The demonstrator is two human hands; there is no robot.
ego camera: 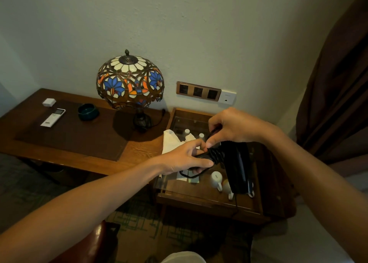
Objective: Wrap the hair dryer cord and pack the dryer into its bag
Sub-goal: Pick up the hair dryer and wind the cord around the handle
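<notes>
I hold a black hair dryer [238, 167] over a glass-topped side cabinet [201, 200]. Its barrel points down toward me. My left hand [185, 157] grips the handle. Black cord [216, 153] is wound in several turns around the handle. My right hand [231, 128] pinches the cord just above the coils. A loose loop of cord [189, 175] hangs below my left hand. A white cloth bag [171, 141] lies on the cabinet's left corner, partly hidden by my left hand.
A stained-glass lamp [130, 79] stands on the wooden desk [65, 141], with a white remote [52, 117], a small white box [48, 102] and a dark ashtray [88, 112]. Wall sockets [198, 92] sit behind. White cups [217, 180] show under the glass. Brown curtain [338, 95] hangs right.
</notes>
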